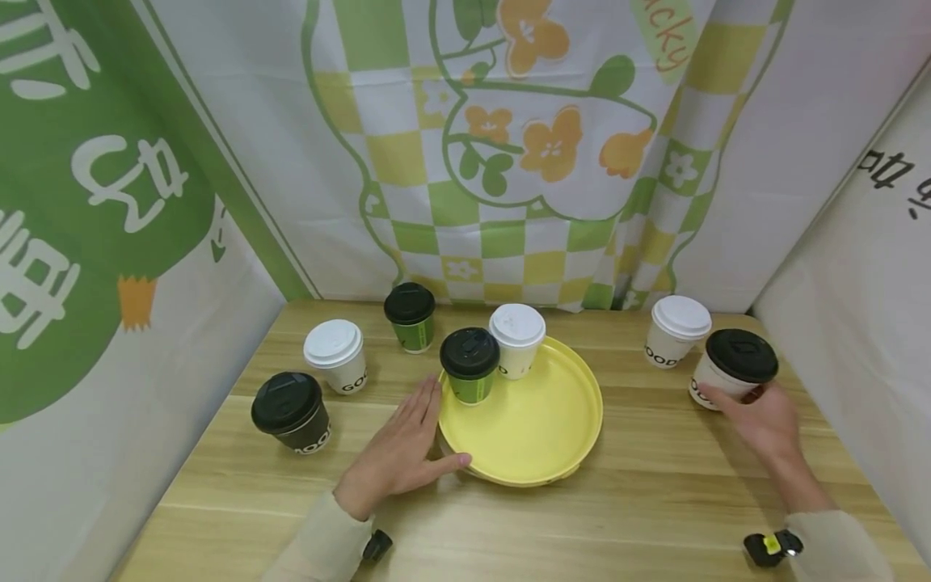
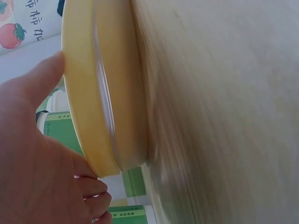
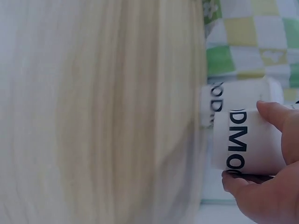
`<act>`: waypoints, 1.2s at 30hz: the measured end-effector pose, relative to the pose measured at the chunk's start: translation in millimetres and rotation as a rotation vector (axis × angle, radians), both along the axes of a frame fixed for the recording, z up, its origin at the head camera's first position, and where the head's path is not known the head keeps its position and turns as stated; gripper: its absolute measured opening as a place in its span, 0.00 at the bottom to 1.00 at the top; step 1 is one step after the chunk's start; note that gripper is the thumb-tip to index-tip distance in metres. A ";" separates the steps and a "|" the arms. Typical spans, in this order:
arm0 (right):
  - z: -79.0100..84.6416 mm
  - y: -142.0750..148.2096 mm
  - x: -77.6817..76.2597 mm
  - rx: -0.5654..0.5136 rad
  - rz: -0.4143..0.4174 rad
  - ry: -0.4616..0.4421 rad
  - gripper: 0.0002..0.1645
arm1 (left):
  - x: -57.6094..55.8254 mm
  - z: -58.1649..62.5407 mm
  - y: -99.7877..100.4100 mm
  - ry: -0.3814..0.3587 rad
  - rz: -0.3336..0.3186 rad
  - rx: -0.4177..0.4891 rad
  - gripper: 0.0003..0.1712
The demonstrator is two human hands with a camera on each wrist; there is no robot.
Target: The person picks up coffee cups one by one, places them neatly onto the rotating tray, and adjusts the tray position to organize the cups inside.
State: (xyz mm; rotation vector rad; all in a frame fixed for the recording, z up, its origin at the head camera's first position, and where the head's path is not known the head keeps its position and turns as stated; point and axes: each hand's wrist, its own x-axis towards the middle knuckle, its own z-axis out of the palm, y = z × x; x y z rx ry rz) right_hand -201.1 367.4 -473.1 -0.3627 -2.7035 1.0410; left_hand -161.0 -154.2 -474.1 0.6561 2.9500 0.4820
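My right hand (image 1: 767,424) grips a white paper cup with a black lid (image 1: 722,380), at the right side of the table. In the right wrist view, thumb and fingers are around that cup's lettered wall, its base close over the wood. My left hand (image 1: 400,449) lies with extended fingers along the left rim of a round yellow tray (image 1: 538,428), touching it; in the left wrist view the tray shows a thick lower layer. On the tray stand a green cup with a black lid (image 1: 470,368) and a white cup with a white lid (image 1: 517,339).
A white-lidded white cup (image 1: 676,331) stands just behind the held cup. Left of the tray are a black-lidded green cup (image 1: 410,318), a white cup (image 1: 336,356) and a dark cup (image 1: 292,412). Printed curtains (image 1: 509,242) border the wooden table (image 1: 640,501).
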 end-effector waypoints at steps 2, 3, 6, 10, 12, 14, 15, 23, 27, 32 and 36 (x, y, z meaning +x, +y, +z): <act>4.9 -5.7 3.1 0.010 0.038 0.010 0.45 | 0.2 0.3 0.0 0.003 -0.001 -0.001 0.69; 7.6 -8.9 4.6 0.011 0.060 0.013 0.45 | 0.1 0.2 0.0 0.006 -0.002 -0.001 0.69; 16.5 -18.8 9.3 0.007 0.120 0.020 0.43 | -0.1 -0.5 -0.2 0.010 -0.001 -0.001 0.69; 30.0 -33.2 15.1 -0.001 0.192 0.038 0.42 | -0.1 -1.2 0.2 0.012 -0.001 -0.011 0.69; 36.1 -41.2 17.6 0.001 0.227 0.040 0.43 | 0.0 -0.8 0.5 0.010 -0.002 -0.015 0.69; 41.8 -50.2 19.6 -0.003 0.258 0.035 0.44 | 0.3 -0.2 0.6 0.008 -0.003 -0.015 0.69; 44.4 -54.8 20.7 -0.009 0.273 0.027 0.44 | 0.4 0.0 0.7 0.008 -0.004 -0.013 0.69; 57.8 -91.4 23.3 -0.110 0.388 -0.006 0.47 | 0.8 0.6 0.4 0.014 -0.004 -0.018 0.69; 58.8 -107.6 23.5 -0.156 0.446 0.017 0.47 | 1.2 0.5 -0.1 0.012 -0.001 -0.020 0.69; 55.5 -123.6 26.0 -0.181 0.500 0.034 0.46 | 0.8 0.1 0.1 0.018 -0.005 -0.030 0.69; 49.8 -136.2 27.9 -0.218 0.544 0.030 0.47 | 0.7 -0.5 -0.1 0.020 -0.007 -0.035 0.69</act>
